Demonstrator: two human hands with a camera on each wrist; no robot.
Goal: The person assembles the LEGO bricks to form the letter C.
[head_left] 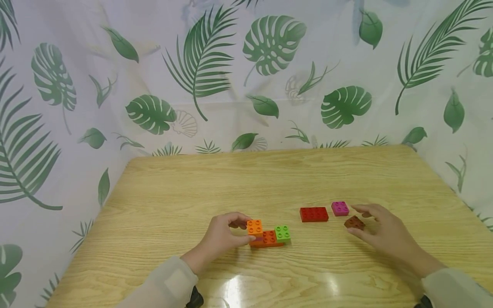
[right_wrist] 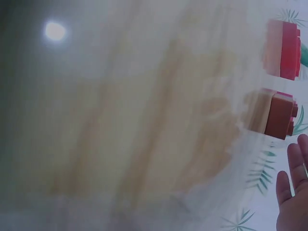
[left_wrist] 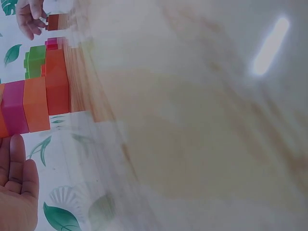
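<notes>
In the head view my left hand (head_left: pixel 223 233) holds the left end of a small toy-brick build, thumb at the near side and fingers behind. The build has a long orange-red brick (head_left: pixel 269 238) at the bottom and a lime green brick (head_left: pixel 283 233) on its right end. Its left end carries a stack topped by an orange brick (head_left: pixel 254 226), with a purple brick (left_wrist: pixel 15 107) between orange ones in the left wrist view. My right hand (head_left: pixel 387 231) is around a brown brick (head_left: pixel 354 223), thumb and fingers spread apart; the right wrist view shows its fingertips just off the brown brick (right_wrist: pixel 279 117).
A dark red long brick (head_left: pixel 313 214) and a magenta square brick (head_left: pixel 340 208) lie on the wooden table (head_left: pixel 231 184), left of and behind the brown brick. A leaf-printed white cloth (head_left: pixel 223 128) stands along the table's back and sides.
</notes>
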